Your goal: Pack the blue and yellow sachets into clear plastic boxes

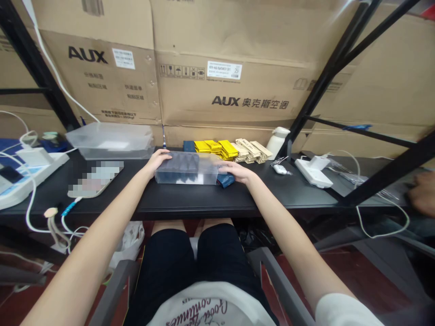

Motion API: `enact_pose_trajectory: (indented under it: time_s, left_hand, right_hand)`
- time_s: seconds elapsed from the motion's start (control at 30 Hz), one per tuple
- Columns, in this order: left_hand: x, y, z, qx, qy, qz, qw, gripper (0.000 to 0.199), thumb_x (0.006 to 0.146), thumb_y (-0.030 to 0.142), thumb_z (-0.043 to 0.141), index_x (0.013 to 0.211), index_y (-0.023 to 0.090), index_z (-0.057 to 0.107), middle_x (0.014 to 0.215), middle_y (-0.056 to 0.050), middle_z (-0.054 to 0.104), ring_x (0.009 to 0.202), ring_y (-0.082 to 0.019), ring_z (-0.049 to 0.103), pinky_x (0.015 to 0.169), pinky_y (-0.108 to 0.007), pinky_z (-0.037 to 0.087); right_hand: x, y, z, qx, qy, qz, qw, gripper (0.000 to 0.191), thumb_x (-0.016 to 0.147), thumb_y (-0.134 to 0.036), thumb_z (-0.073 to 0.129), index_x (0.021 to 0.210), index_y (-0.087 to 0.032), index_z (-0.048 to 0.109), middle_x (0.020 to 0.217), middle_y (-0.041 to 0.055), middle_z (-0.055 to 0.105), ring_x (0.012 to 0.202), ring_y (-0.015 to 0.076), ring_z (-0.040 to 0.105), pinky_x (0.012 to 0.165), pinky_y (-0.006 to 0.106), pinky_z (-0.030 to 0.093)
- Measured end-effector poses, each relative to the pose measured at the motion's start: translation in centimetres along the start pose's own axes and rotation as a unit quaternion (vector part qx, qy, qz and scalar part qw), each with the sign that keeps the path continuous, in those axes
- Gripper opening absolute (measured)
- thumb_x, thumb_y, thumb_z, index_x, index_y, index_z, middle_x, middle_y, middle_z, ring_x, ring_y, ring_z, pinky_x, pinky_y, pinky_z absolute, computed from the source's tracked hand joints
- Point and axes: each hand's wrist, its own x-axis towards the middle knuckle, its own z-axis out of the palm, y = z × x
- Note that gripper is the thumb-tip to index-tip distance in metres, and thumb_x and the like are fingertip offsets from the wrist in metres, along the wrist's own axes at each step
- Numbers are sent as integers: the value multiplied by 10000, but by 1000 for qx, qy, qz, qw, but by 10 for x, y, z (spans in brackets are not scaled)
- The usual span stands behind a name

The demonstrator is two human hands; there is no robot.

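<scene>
A clear plastic box (186, 175) rests on the black table in front of me, with dark and white shapes showing through its walls. My left hand (158, 163) grips its left end, fingers over the top rim. At the right end my right hand (238, 171) holds it, fingers closed against the side. Under the right hand lies a dark blue packet (226, 180). Just behind the box are several yellow packets (217, 147) and several beige packets (253, 150) in overlapping rows. Part of another dark blue item (188, 146) shows beside the yellow ones.
Stacked clear plastic trays (112, 144) stand at the back left, behind a phone (97, 179) with a cable. Power strips (312, 173) sit on both sides. A white bottle (277, 142) stands back right near a black metal post. Cardboard (190, 104) walls the back. Another person's hand (423, 192) shows far right.
</scene>
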Motion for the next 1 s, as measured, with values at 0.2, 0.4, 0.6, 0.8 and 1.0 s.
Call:
enact_pose_trajectory:
  time_s: [0.2,0.4,0.6,0.8,1.0]
  left_hand:
    - [1,-1,0,-2,-3,-1,1000,294,563,216,715,854,219,671,847,1,704,775,-203,673,702,-283,529]
    - [1,0,-1,1,-2,-4,1000,298,561,221,719,857,221,677,805,3,701,749,-205,673,699,-291,531]
    - [-1,0,0,2,-1,5,1000,273,565,211,718,835,222,679,858,-4,718,804,-216,681,723,-295,539]
    - [-2,0,0,1,-1,14,1000,248,557,207,718,801,226,682,860,-5,717,862,-235,678,730,-299,541]
    - [-1,0,0,-7,-6,8,1000,259,555,208,720,809,221,673,827,-6,712,815,-228,684,735,-311,544]
  right_hand:
    - [3,2,-1,-13,6,9,1000,208,746,-122,741,950,-164,743,1029,51,754,815,139,711,820,247,579]
    - [7,7,-4,8,-4,17,1000,169,857,-266,673,973,-158,731,1042,76,748,805,140,717,721,210,591]
    - [5,5,-4,31,-20,16,999,193,867,-249,654,1033,-163,702,1101,80,732,823,134,720,690,191,591]
    - [-4,0,-1,55,-91,6,994,585,720,-123,756,1265,-217,565,1128,71,723,896,179,729,794,296,601]
    - [-4,2,0,57,-126,35,990,522,636,-32,769,1124,-136,616,1048,116,746,922,202,732,808,281,592]
